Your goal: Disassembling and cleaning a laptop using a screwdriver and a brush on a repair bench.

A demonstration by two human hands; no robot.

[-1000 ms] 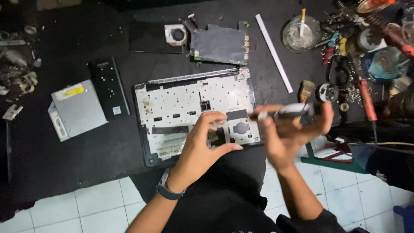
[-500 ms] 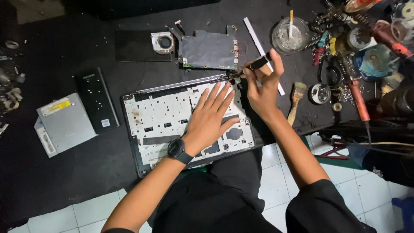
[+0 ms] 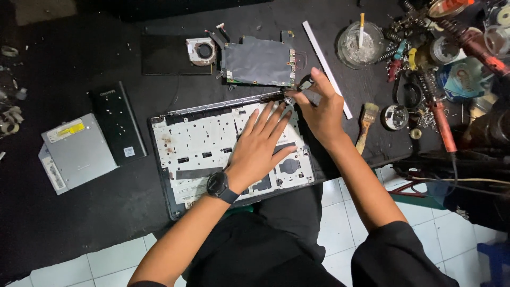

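Two hands on the white-backed laptop keyboard shell, centre of the black desk. Left hand flat, fingers spread, holding nothing. Right hand pinches a small dark tool at the shell's top-right corner. Risk: tool slipping, gouging the plastic.

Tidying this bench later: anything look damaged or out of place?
The laptop shell has brownish stains near its left edge. A cigarette stands upright in the glass ashtray, close to the loose tools.
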